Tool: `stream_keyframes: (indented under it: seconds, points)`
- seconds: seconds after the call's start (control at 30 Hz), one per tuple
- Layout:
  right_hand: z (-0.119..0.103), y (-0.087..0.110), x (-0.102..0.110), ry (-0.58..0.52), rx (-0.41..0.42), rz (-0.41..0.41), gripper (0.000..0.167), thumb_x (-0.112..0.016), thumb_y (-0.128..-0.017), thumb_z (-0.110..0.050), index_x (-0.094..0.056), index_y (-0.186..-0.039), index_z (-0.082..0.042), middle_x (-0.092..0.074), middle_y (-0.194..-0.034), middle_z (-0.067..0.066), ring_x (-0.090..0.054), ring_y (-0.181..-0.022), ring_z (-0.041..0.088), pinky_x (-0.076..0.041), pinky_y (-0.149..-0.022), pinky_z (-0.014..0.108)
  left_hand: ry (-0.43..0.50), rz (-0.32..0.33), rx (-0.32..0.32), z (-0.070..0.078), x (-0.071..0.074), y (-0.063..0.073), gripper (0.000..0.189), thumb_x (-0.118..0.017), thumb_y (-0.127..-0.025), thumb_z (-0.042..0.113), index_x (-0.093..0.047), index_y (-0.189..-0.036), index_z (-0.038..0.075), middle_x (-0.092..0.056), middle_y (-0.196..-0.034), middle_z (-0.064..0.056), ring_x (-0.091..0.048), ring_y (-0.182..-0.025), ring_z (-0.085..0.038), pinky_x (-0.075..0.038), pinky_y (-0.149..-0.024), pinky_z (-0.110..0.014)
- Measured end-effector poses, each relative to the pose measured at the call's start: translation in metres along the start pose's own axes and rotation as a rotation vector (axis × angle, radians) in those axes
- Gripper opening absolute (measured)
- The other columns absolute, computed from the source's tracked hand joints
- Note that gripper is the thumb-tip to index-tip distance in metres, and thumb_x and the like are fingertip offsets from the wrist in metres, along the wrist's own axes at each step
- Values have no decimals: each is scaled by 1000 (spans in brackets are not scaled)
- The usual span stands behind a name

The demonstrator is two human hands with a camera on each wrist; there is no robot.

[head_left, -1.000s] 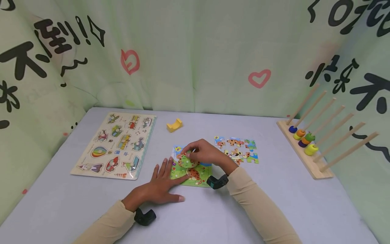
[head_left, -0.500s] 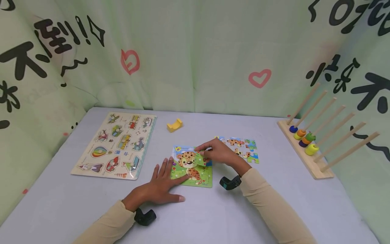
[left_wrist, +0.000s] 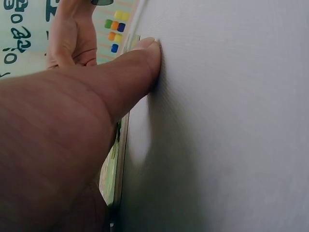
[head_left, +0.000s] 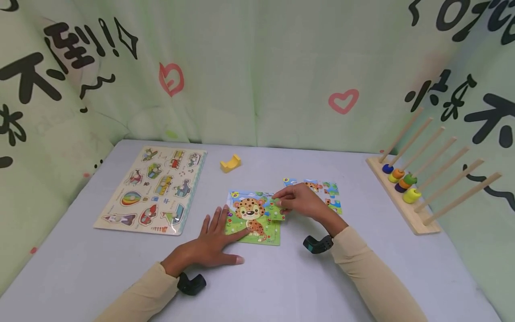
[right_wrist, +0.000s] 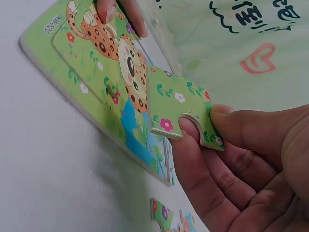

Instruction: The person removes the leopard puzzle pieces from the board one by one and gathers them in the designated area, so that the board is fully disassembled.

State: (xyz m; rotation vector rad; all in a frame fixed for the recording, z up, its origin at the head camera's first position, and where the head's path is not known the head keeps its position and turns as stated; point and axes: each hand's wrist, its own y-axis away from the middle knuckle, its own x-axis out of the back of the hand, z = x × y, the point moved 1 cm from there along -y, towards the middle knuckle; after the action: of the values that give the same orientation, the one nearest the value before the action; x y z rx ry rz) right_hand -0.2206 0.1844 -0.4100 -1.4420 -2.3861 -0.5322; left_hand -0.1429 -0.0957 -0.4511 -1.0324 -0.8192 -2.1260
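Observation:
A puzzle board point(head_left: 269, 239) with a picture of a spotted leopard cub lies flat in the middle of the table. My left hand point(head_left: 217, 246) rests spread over its left side, with the index fingertip on the picture and the thumb point(left_wrist: 137, 60) on the tablecloth. Thumb and fingers of my right hand point(head_left: 303, 203) pinch a green jigsaw piece point(right_wrist: 181, 99) printed with flowers. That piece is raised and tilted over the board's right edge, its rounded notch facing the fingers. Behind the right hand lie several loose jigsaw pieces point(head_left: 331, 188), partly hidden by it.
To the left lies a peg puzzle board point(head_left: 154, 192) with vehicle pictures. A small yellow curved block point(head_left: 230, 164) sits near the back. At the right stands a wooden peg rack point(head_left: 402, 197) with coloured beads. A curtain point(head_left: 257, 89) hangs behind the table.
My right hand has moved right with the jigsaw piece, from over the cub's face to the board's right edge, uncovering the picture. The left hand has stayed in place.

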Motion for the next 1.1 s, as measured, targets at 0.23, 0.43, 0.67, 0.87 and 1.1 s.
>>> stream_keyframes:
  seconds: [0.23,0.43,0.67,0.87,1.1]
  points:
    - [10,11,11,49,-29,17,24,-63,-94,-4,-68,-116,5,-69,-94,11,-71,-70,24,-55,-75,36,-11,0,3,0,-1,0,72,-59,-89,60,-36,-151,32,20,-157,-23,25,-141,-39,12,-108,-60]
    - [18,21,17,25,-84,24,23,-64,-93,-6,-70,-114,2,-69,-95,11,-70,-70,25,-55,-73,36,-15,4,4,0,0,0,72,-60,-89,59,-36,-151,33,19,-157,-23,25,-141,-39,13,-108,-60]
    - [22,28,21,29,-107,33,22,-67,-91,-4,-70,-111,4,-70,-99,12,-69,-71,23,-56,-69,36,-8,8,0,1,0,2,72,-60,-89,58,-37,-151,31,18,-157,-25,23,-141,-40,12,-108,-61]
    - [27,27,20,201,-61,74,14,-68,-89,-3,-74,-102,0,-70,-94,6,-58,-76,17,-50,-66,31,-1,19,-8,2,0,2,72,-61,-88,58,-38,-150,31,17,-157,-25,23,-141,-40,11,-108,-61]
    - [27,26,19,343,-64,131,10,-71,-88,-5,-74,-97,-2,-67,-88,3,-56,-77,17,-46,-66,31,13,54,-40,5,3,1,71,-67,-87,53,-43,-149,27,12,-159,-23,19,-143,-39,9,-108,-62]
